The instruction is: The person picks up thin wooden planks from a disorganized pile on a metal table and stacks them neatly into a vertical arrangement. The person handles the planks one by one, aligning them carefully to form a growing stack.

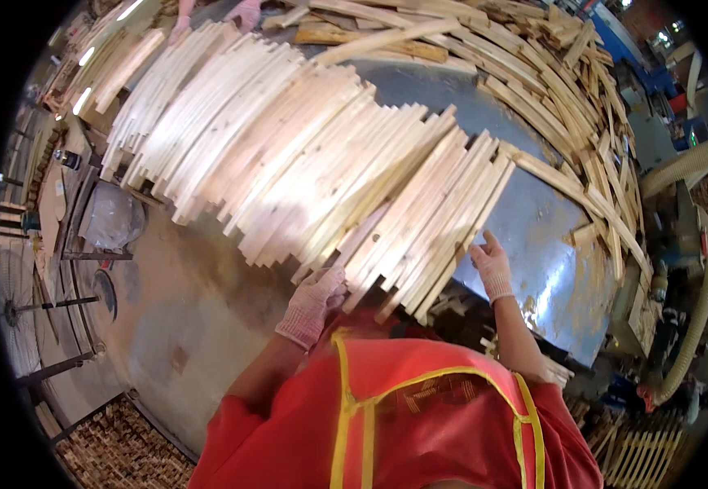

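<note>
Many pale wooden strips point(289, 155) lie side by side in a long slanting row on a metal table point(525, 220). My left hand point(312, 308), in a pinkish knit glove, is closed at the near end of a wooden strip point(362, 236); part of its grip is hidden from above. At the row's right edge, my right hand point(491, 265), gloved the same way, is held beside the outermost strip point(484, 208) with its fingers apart. Dark knots mark some strips, and their near ends are uneven.
Loose boards point(525, 65) are heaped along the table's far and right sides. Another person's gloved hands point(244, 15) are at the row's far end. A fan point(16, 310) stands left, a crate of wood pieces point(126, 448) lower left. A ribbed hose point(700, 318) hangs right.
</note>
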Tool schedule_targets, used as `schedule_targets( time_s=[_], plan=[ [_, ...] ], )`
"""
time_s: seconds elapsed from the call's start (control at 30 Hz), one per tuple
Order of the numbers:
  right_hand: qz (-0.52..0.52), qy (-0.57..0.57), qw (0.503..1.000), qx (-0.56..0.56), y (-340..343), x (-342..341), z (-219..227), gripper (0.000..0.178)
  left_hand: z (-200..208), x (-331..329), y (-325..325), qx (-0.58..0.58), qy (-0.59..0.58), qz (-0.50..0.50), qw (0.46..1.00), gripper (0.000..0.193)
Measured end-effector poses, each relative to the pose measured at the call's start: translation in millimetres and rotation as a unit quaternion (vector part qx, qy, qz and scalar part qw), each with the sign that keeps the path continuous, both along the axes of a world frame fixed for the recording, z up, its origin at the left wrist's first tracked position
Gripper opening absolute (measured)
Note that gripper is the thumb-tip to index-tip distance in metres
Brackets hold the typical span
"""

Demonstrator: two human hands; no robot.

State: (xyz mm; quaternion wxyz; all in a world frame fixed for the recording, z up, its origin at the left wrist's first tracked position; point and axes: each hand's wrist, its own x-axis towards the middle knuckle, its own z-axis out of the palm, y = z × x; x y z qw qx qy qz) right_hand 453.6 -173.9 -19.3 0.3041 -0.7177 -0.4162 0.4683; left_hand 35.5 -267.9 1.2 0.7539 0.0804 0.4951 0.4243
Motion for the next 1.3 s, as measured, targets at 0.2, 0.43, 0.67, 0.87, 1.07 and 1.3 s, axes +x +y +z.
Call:
schedule_targets(
  time_s=[0.2,0.43,0.67,0.87,1.07,1.3],
  plan=[
    [-0.01,0.125,0.981,0.146,35.9,-45.6,11.2,0.085,98.8,52.4,90.2,0.138,0.098,-0.16,0.972,0.058],
    [0.039,0.283,0.957,0.054,70.1,-97.6,87.2,0.065,119.2,130.3,91.2,0.356,0.435,-0.452,0.693,0.084],
    [0.537,-0.211,0.782,0.238,78.7,-64.5,111.3,0.069,143.2,92.9,128.3,0.47,0.74,-0.394,0.278,0.035],
    [0.256,-0.181,0.857,0.41,126.7,-7.9,96.4,0.084,123.3,-26.7,181.5,0.236,0.861,-0.3,0.335,0.033],
    [0.051,-0.001,0.993,-0.107,65.9,42.0,17.8,0.084,121.7,-176.5,236.5,0.089,0.859,-0.214,0.456,0.062],
    [0.07,0.162,0.984,0.025,36.7,-26.3,-68.4,0.083,68.1,-141.4,141.1,0.2,0.85,-0.048,0.485,0.078]
  ],
)
